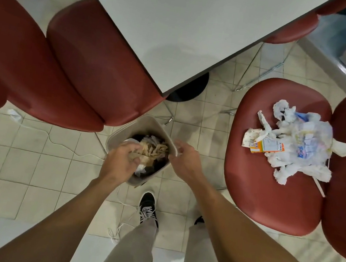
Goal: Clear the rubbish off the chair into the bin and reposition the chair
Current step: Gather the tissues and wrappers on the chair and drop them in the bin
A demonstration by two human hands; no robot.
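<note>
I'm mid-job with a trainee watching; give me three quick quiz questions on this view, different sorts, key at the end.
1. True or false: the chair seat is already clear of rubbish.
2. Which hand grips brown paper over the bin? A left, B right, C neither.
3. Fill in: the orange carton lies on the ____.

Key:
1. False; tissues and wrappers remain on it.
2. A; the left hand holds it, while the right hand is at the bin's rim.
3. Chair.

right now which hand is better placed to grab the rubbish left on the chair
Right. The right hand is open at the bin rim, nearer the rubbish; the left hand grips brown paper.
</note>
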